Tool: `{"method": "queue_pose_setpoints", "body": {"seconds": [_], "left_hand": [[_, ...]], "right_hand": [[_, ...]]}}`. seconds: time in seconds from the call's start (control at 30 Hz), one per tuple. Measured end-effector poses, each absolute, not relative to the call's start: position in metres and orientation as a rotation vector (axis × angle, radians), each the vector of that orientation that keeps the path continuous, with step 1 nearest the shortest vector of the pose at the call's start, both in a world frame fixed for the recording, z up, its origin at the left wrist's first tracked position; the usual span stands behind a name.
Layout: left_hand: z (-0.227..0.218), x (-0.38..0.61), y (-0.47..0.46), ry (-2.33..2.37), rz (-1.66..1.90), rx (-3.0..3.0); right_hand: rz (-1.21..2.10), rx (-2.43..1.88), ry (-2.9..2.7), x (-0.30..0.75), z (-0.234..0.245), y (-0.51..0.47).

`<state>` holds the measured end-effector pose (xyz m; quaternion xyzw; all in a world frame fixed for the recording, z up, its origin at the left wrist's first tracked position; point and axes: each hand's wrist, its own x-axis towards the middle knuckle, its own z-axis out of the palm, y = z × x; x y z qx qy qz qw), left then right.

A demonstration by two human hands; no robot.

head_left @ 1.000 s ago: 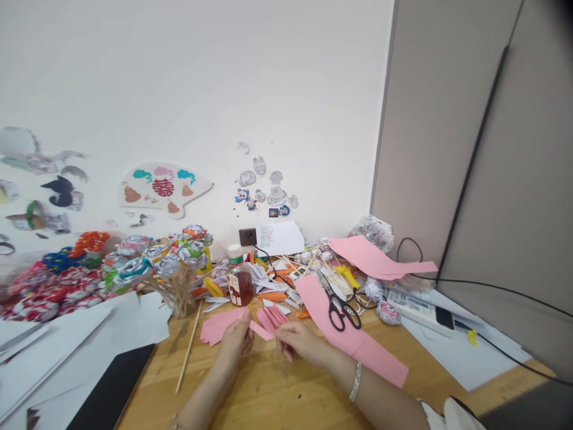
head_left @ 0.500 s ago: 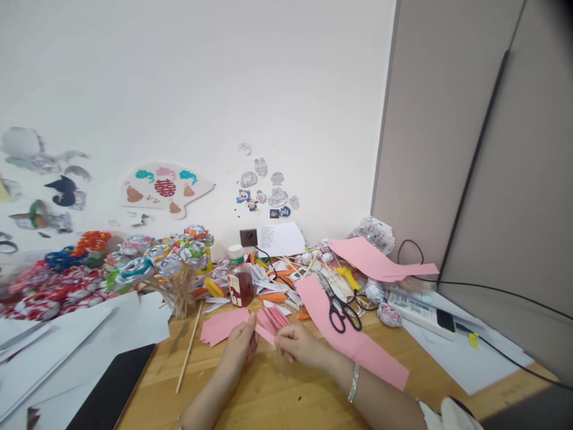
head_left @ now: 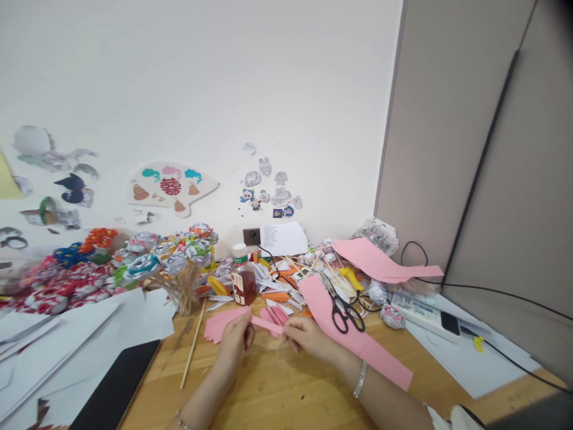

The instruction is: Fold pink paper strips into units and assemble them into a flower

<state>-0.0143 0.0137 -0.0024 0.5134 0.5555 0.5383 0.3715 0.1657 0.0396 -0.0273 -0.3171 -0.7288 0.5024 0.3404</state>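
Note:
Both of my hands pinch a narrow folded pink paper strip (head_left: 267,324) just above the wooden table (head_left: 277,388). My left hand (head_left: 236,340) grips its left end, fingers closed. At the strip's right end, my right hand (head_left: 308,337), with a silver bracelet on its wrist, pinches the paper. More pink folded pieces (head_left: 219,323) lie right behind the hands. A long pink paper sheet (head_left: 353,340) with black scissors (head_left: 342,307) on it lies to the right.
A small glue bottle (head_left: 244,283) stands behind the hands. Paper flowers on sticks (head_left: 147,266) fill the back left. A wooden skewer (head_left: 193,343), white sheets (head_left: 67,340), a dark tablet (head_left: 111,391), a remote (head_left: 425,310) and cables lie around.
The hands have pulled slightly apart, so the pink strip now stretches out between them. The view has shifted a little to the left.

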Motion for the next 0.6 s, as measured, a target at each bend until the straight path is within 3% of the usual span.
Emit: {"method": "queue_pose_setpoints", "body": {"seconds": [0.13, 0.3, 0.43, 0.6], "left_hand": [[0.001, -0.018, 0.015, 1.461, 1.311, 1.400], [0.009, -0.042, 0.018, 1.794, 1.293, 1.740], [0.001, -0.064, 0.025, 2.197, 0.824, 2.043], [-0.013, -0.073, 0.030, 2.251, 0.456, 2.302]], "right_hand": [[1.177, -0.900, -1.930, 0.167, -0.027, 0.044], [0.565, -1.107, -2.016, 0.177, -0.020, 0.047], [0.311, -1.344, -2.157, 0.181, -0.015, 0.046], [0.252, -1.390, -2.232, 0.179, -0.014, 0.044]]}}
